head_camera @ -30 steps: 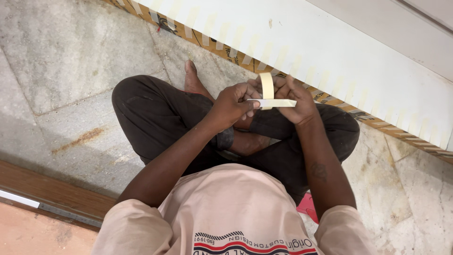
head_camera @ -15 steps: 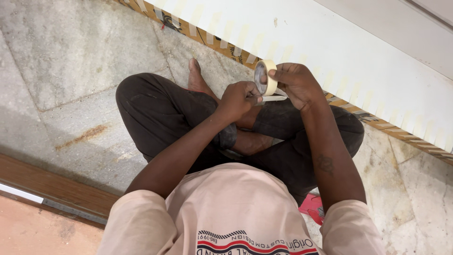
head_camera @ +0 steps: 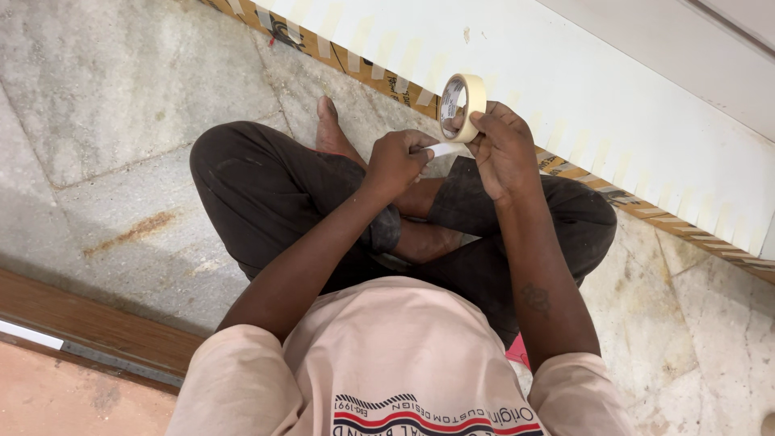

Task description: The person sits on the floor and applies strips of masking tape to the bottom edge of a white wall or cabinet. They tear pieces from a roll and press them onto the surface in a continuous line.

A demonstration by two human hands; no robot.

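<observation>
marble floor point(head_camera: 121, 105): right hand point(head_camera: 504, 149) grips tape roll point(head_camera: 460, 106) upright (hole facing left); left hand point(head_camera: 395, 161) pinches strip point(head_camera: 446, 149) end.

A roll of cream masking tape point(head_camera: 460, 106) is held upright on edge, its open core turned toward the camera, so that a grey inner liner with dark print is seen. It is gripped at its lower rim, above the crossed legs. A short strip of tape point(head_camera: 442, 149) is drawn out from the roll's underside, leftward, pinched at its free end.
</observation>
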